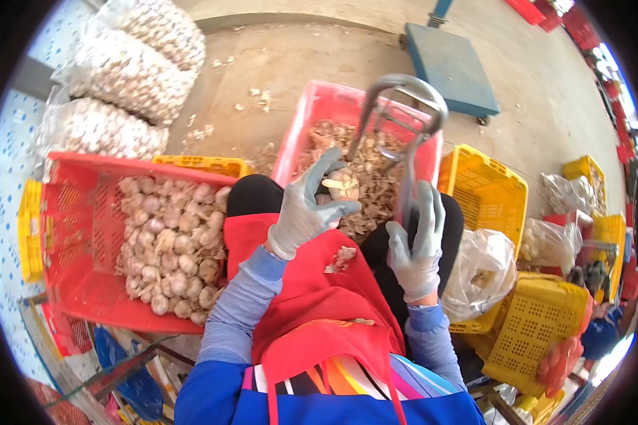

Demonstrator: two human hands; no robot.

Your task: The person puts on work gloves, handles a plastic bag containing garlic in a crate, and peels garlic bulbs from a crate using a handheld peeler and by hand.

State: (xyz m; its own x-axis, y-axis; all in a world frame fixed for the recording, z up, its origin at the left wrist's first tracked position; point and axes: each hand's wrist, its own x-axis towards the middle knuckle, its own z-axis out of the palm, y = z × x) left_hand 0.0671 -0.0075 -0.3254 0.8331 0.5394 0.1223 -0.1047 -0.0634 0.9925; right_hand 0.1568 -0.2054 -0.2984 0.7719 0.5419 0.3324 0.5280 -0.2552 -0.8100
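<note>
In the head view my left hand (310, 202), in a grey-white glove, is closed around a garlic bulb (344, 185) with a pale cut-looking top. My right hand (417, 248), gloved too, has its fingers stretched out and the thumb apart. A curved metal bar (409, 173) runs down between that thumb and the fingers; contact is unclear. It belongs to a bent tubular metal stand (404, 83), partly blurred. Below the stand, a pink crate (293, 145) holds loose garlic skins (372, 216). Some skin scraps (341, 259) lie on my red apron (312, 248).
At left, a red crate (78, 244) holds many garlic bulbs (174, 244). Full garlic sacks (131, 78) stand behind it. To the right are a yellow crate (489, 188), a plastic bag (478, 276) and another yellow crate (535, 329). A platform scale (452, 67) stands ahead.
</note>
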